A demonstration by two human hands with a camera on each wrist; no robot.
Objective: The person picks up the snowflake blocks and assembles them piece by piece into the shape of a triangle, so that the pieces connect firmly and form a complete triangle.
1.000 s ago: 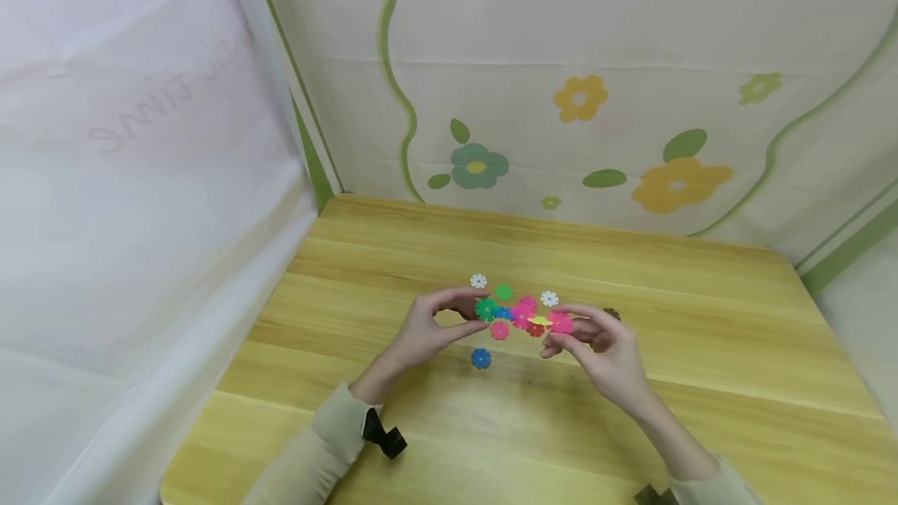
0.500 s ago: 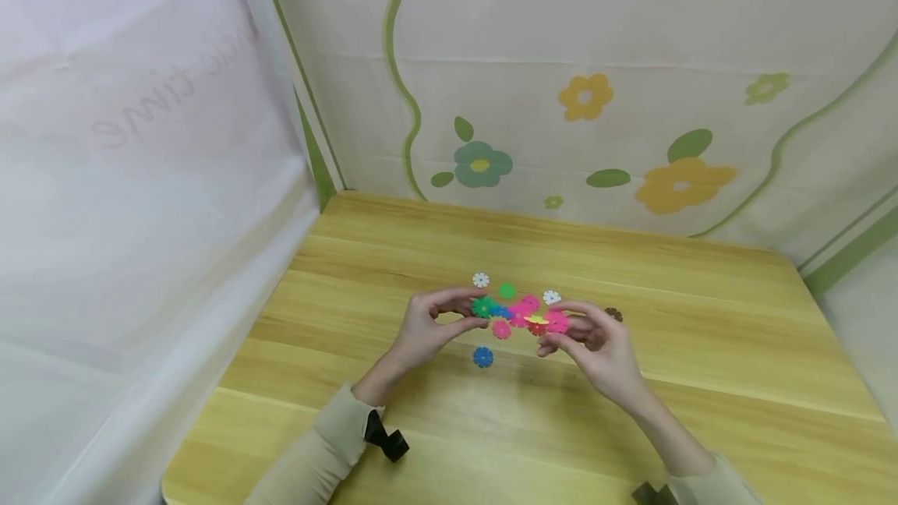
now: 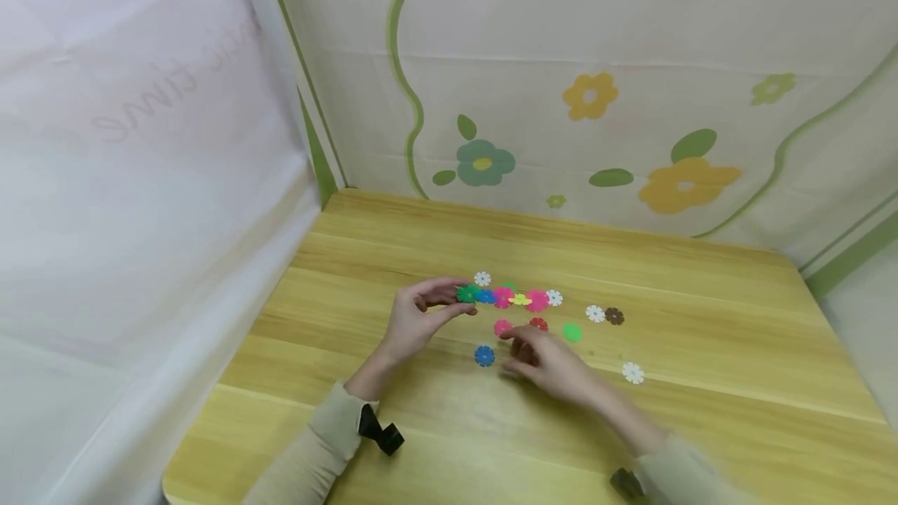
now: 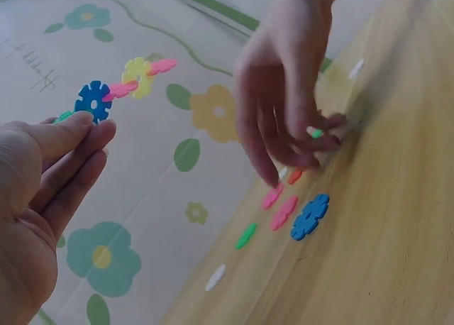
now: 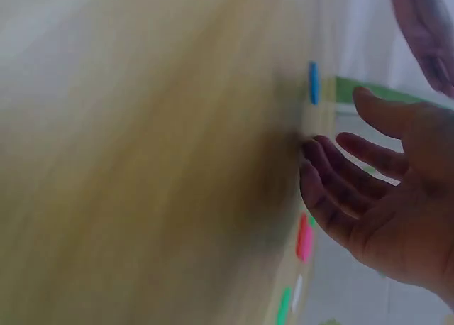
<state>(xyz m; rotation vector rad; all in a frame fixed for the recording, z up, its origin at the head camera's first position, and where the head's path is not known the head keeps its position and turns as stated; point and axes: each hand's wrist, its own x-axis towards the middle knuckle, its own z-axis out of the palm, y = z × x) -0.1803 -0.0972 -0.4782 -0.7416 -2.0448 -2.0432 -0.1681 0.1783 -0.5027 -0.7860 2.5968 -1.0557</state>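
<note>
My left hand (image 3: 414, 322) pinches the green end of a chain of interlocking snowflake discs (image 3: 503, 297). From that end the chain runs green, blue, pink, yellow, pink. In the left wrist view, the chain's blue disc (image 4: 93, 101) shows beside the thumb tip, and the chain is off the table. My right hand (image 3: 550, 365) hovers low over the table with loosely bent fingers and nothing between them. Just left of its fingertips lies a loose blue disc (image 3: 484, 355). A pink disc (image 3: 502, 327) is right by its index finger.
More loose discs lie on the wooden table (image 3: 737, 427): a red disc (image 3: 539, 324), a light green disc (image 3: 571, 332), a brown disc (image 3: 614, 316) and several white ones, such as the white disc (image 3: 633, 372) at the right. A printed curtain (image 3: 519, 100) hangs behind the table.
My right hand has let go of the pink end of the chain and moved down and left toward the loose blue disc. My left hand has shifted the chain slightly left and away.
</note>
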